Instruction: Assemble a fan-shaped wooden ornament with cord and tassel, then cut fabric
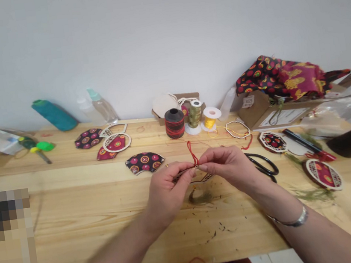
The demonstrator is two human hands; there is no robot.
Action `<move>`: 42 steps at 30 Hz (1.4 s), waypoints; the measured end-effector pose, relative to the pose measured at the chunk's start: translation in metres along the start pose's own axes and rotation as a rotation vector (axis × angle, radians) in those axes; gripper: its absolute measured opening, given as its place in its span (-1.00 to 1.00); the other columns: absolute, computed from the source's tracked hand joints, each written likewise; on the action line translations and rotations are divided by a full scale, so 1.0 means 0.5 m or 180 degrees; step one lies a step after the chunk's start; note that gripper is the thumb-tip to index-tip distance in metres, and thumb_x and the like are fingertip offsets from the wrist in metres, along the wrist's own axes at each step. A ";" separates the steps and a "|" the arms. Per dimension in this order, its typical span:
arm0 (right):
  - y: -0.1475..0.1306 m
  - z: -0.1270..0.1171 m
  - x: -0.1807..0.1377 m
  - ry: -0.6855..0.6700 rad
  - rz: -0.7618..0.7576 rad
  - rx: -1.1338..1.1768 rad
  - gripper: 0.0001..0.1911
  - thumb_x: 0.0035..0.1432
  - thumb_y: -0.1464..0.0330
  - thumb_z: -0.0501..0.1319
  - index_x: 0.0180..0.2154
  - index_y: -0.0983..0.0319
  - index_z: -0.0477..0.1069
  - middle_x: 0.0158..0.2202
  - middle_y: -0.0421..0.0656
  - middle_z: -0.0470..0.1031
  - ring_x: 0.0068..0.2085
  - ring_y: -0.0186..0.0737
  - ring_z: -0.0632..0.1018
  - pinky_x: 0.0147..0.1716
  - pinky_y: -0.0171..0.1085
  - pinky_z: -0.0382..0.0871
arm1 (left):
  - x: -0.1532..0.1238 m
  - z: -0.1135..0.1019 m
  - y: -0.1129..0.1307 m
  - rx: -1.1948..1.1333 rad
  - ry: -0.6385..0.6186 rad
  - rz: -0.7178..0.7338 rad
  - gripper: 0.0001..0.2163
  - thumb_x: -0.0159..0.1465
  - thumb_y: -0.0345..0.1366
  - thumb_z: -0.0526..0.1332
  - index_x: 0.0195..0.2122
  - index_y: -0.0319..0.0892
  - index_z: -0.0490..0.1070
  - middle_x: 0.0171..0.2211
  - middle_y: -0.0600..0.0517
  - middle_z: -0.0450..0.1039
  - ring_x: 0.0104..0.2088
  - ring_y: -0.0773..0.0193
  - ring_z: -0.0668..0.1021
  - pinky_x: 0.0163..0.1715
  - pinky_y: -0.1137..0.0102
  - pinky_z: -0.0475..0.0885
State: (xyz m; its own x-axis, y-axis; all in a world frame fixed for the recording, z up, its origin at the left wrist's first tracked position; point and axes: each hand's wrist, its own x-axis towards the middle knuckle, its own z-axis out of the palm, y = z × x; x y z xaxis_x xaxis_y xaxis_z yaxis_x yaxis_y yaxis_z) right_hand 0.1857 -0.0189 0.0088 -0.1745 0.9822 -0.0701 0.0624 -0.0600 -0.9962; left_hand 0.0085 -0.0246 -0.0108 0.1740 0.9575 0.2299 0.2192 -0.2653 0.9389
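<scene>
My left hand [167, 189] is closed, its thumb and fingers pinching the top edge of a cut-out wooden ornament [205, 179], most of which my hands cover. A doubled red cord [192, 151] stands up from the pinch point in a loop. My right hand [232, 168] is closed too, with thumb and forefinger pressed together at the base of that cord, touching the left fingertips. Just right of the right hand lie black-handled scissors [268, 163]. A fan-shaped patterned piece [145, 163] lies left of my hands, and a dark green tuft of thread [201, 195] below them.
Behind my hands stand a red-black thread spool [175, 123], a green spool [195, 116] and a yellow spool [210, 121]. Finished-looking oval ornament [324, 174] and octagonal ornament [273, 142] lie right. A cardboard box [256, 110] holds patterned fabric [284, 75]. Thread scraps litter the table [109, 218].
</scene>
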 end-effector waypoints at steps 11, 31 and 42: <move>0.002 0.000 -0.001 0.0073 -0.0172 -0.0264 -0.87 -0.08 0.30 0.38 -0.44 0.22 0.58 -0.50 -0.20 0.55 -0.49 -0.37 0.44 -0.48 -0.34 0.33 | 0.003 0.000 0.010 -0.0121 -0.0036 0.0027 -0.90 0.18 -0.38 0.25 -0.31 -0.19 0.56 -0.39 0.02 0.61 -0.41 0.31 0.60 -0.37 0.45 0.54; 0.003 0.008 -0.004 0.0126 -0.0585 -0.0734 -0.95 -0.01 0.36 0.34 -0.45 0.19 0.57 -0.46 -0.19 0.56 -0.43 -0.32 0.46 -0.40 -0.28 0.31 | 0.006 -0.005 0.019 -0.0293 -0.0188 -0.0411 -0.87 0.19 -0.32 0.23 -0.44 -0.20 0.54 -0.52 0.06 0.52 -0.47 0.34 0.51 -0.43 0.48 0.43; 0.005 0.009 -0.008 0.0182 -0.0674 -0.0866 -0.97 -0.01 0.37 0.33 -0.46 0.17 0.56 -0.46 -0.19 0.56 -0.42 -0.30 0.48 -0.39 -0.25 0.33 | 0.015 -0.006 0.024 -0.0769 -0.0258 -0.0968 -0.90 0.12 -0.32 0.25 -0.49 -0.19 0.52 -0.57 0.08 0.48 -0.53 0.37 0.47 -0.48 0.46 0.43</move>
State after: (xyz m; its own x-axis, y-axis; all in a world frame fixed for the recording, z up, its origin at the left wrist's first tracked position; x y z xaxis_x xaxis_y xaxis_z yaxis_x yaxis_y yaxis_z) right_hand 0.1818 -0.0238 0.0064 -0.1567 0.9766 0.1473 0.2917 0.1883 -0.9378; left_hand 0.0094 -0.0200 0.0029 0.2134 0.9737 -0.0799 0.0421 0.0725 0.9965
